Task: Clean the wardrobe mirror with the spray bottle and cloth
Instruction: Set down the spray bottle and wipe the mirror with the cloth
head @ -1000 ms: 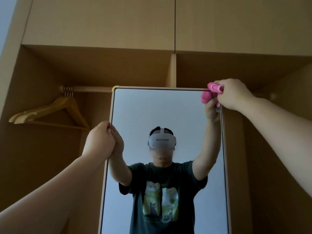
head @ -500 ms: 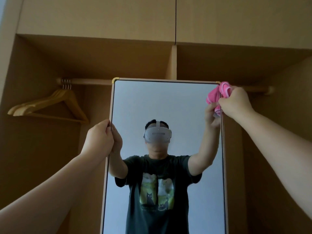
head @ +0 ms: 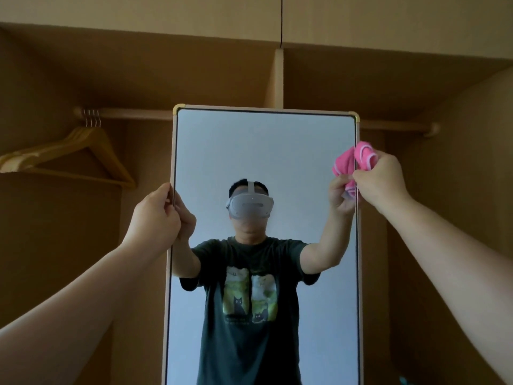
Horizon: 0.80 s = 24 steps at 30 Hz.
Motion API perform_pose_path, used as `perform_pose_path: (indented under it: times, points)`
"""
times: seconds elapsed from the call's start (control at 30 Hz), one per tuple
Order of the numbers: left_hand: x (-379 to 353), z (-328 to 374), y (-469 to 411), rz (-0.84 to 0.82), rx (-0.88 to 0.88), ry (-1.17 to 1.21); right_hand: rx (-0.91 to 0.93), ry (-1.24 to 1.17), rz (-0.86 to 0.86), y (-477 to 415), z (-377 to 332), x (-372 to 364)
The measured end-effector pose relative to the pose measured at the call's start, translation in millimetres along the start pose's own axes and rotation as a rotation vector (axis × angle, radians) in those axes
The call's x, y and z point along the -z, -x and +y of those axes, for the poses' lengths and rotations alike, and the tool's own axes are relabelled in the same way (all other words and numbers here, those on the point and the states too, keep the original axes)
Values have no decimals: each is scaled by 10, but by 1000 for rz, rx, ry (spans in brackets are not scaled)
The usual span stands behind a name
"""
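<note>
A tall mirror (head: 263, 151) in a pale frame with rounded yellow corners stands inside the open wooden wardrobe. My left hand (head: 155, 215) grips the mirror's left frame edge at mid height. My right hand (head: 381, 179) is closed on a bunched pink cloth (head: 363, 157) pressed against the mirror's right edge, a little below the top right corner. The glass reflects a person in a dark T-shirt and both arms. No spray bottle is in view.
Wooden hangers (head: 83, 151) hang from the clothes rail (head: 127, 113) at the upper left. The rail runs on behind the mirror to the right side (head: 399, 126). A vertical divider (head: 278, 76) sits above the mirror. Wardrobe walls close in on both sides.
My right hand has slid the pink cloth down the mirror's right edge from the top corner. The left hand kept its grip on the frame. The view has tilted upward.
</note>
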<state>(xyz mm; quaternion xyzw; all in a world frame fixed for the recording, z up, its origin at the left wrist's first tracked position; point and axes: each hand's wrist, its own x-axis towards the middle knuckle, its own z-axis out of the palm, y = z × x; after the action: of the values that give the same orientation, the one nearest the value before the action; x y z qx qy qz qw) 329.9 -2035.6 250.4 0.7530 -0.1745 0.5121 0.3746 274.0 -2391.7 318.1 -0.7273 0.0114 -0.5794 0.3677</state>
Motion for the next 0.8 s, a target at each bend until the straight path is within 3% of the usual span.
perform_pose_path:
  times: [0.8]
  points:
    - [-135,-352,349,-84,74,104,-74,18,36,562,200,-80]
